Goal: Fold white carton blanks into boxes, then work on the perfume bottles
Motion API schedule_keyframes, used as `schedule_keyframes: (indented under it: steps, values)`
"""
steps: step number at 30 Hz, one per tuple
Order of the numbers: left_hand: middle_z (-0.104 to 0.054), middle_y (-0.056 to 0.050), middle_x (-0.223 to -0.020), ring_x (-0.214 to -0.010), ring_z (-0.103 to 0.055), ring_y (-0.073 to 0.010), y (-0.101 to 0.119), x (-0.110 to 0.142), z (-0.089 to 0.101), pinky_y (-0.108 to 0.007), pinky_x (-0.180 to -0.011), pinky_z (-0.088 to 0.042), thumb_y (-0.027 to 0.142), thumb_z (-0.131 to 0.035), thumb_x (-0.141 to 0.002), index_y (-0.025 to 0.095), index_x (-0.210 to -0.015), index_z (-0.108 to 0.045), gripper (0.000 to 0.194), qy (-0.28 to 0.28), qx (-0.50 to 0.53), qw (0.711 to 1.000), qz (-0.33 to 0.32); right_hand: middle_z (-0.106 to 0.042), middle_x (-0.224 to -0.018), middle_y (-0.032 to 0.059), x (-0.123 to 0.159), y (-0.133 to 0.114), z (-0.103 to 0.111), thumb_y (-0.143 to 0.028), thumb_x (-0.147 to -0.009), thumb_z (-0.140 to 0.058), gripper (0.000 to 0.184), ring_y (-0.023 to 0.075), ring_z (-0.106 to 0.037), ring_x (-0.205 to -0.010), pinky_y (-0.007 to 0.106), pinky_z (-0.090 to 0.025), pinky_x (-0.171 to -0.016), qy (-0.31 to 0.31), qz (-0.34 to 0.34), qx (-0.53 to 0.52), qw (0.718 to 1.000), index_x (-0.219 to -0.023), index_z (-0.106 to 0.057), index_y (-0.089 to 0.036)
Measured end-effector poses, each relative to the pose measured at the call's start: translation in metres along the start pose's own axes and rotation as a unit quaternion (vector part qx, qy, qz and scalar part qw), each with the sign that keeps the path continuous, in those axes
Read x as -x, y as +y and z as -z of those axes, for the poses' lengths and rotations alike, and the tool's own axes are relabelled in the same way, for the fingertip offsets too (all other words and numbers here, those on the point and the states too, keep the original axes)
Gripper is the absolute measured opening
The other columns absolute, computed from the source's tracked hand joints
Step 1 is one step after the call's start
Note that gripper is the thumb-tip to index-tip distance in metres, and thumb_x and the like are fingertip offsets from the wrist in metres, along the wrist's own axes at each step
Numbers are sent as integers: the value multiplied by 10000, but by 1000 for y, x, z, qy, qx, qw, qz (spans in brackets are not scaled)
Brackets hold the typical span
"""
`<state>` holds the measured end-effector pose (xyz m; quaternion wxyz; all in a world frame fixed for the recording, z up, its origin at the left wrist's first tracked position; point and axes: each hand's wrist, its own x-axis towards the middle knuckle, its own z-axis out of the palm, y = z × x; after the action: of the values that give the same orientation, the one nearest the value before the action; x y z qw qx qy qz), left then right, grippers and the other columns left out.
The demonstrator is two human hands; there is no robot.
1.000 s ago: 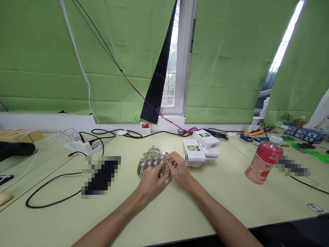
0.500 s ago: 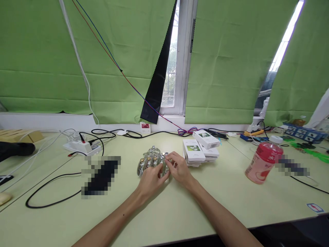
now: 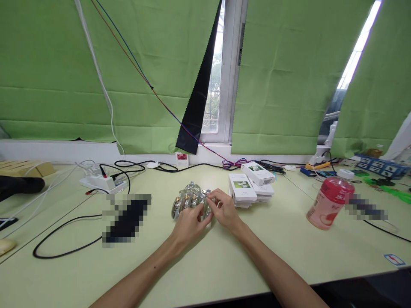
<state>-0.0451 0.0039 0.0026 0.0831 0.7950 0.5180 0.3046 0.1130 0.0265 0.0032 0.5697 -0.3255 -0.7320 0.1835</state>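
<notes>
A cluster of several small clear glass bottles [image 3: 186, 197] with silver caps lies in the middle of the pale green table [image 3: 205, 265]. My left hand [image 3: 189, 226] has its fingers curled round one small bottle at the near right side of the cluster. My right hand [image 3: 224, 210] meets it from the right, its fingertips pinched on the top of that same bottle. A stack of small white boxes [image 3: 248, 188] with green pictures sits just right of my hands.
A pink drink bottle [image 3: 329, 205] with a white cap stands at the right. A white power strip [image 3: 101, 183] and black cables [image 3: 64, 233] lie at the left, beside a dark blurred object [image 3: 126, 219]. Green curtains hang behind; tools and blue parts sit far right.
</notes>
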Motion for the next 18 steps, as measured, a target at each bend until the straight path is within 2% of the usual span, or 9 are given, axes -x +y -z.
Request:
schedule_keyframes:
  steps: [9,18]
  values:
    - [-465,47,-516,-475,-389,-109,-2,1,-1,-257,-528,-271,453,-496,-886,218,-639,-384,360,4,-5,1000,-2,-659,-946,47,1,3,0,-183,-935,-554,129,107,-557,-613,231,-449,-546,-11,18,25,999,-895,-675,-202]
    - [-480,41,-518,-474,-420,-119,2,0,1,-258,-523,-269,468,-494,-897,218,-634,-410,372,3,-8,1000,-6,-686,-937,57,0,-2,1,-221,-911,-581,112,122,-578,-648,231,-451,-523,3,-16,-9,1000,-872,-683,-196]
